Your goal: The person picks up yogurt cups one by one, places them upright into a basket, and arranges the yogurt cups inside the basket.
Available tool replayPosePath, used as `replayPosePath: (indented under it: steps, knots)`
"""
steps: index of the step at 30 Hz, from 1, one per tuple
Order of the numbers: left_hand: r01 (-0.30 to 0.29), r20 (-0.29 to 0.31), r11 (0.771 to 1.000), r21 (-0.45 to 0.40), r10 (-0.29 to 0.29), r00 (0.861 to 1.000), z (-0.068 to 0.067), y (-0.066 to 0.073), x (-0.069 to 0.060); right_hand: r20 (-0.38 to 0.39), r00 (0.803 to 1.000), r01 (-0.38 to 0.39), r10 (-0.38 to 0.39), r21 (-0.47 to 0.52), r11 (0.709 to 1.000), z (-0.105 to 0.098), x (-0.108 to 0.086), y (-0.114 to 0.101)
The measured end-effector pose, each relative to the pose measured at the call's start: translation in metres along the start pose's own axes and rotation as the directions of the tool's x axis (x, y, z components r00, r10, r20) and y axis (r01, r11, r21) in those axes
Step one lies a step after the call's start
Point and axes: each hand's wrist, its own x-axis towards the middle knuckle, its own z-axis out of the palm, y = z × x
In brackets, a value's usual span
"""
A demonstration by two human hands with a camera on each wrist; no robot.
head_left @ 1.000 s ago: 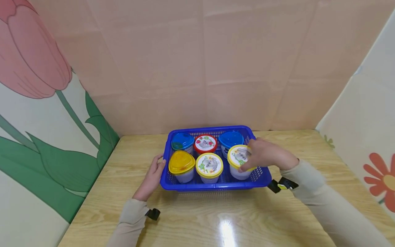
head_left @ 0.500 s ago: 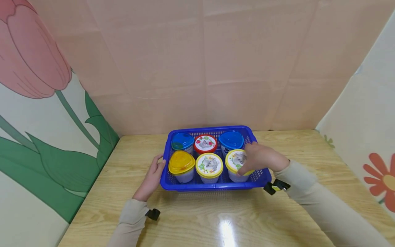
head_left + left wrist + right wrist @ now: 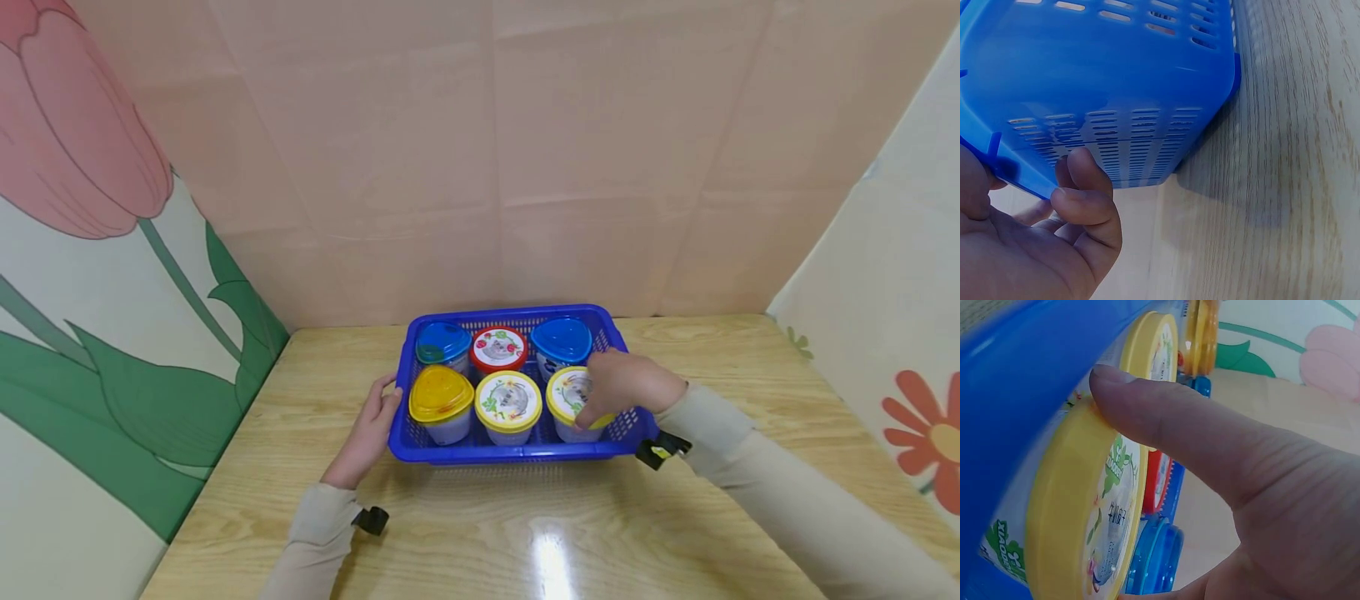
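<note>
A blue plastic basket [image 3: 517,454] stands on the table with several lidded tubs in two rows. My left hand [image 3: 367,433] holds the basket's left rim; in the left wrist view its fingers curl by the basket wall [image 3: 1085,62]. At the basket's front right, my right hand [image 3: 633,381] grips a round white tub [image 3: 567,395] by its yellow lid. The right wrist view has the thumb on the lid's edge [image 3: 1063,506]; the other fingers are mostly hidden. Left of it sits a matching yellow-lidded tub [image 3: 508,402], then a tub with a domed yellow lid [image 3: 441,395].
The back row holds a blue-lidded tub [image 3: 444,342], a red-lidded tub [image 3: 499,347] and another blue-lidded tub [image 3: 562,338]. Behind the wooden table [image 3: 465,533] rises a plain peach backdrop [image 3: 480,167]. Printed flower panels flank both sides.
My right hand has moved slightly left and lowered the yellow-lidded tub into the basket's front right, beside its twin. My left hand has stayed at the rim.
</note>
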Motion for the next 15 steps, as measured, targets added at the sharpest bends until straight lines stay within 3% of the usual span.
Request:
replayPosePath:
  steps: [15]
  knots:
    - [0.016,0.010,1.000,0.007,-0.016,1.000,-0.0012,-0.0004,0.0004,0.033,0.999,0.006,-0.006,-0.015,1.000,-0.0001,0.0071,-0.0020]
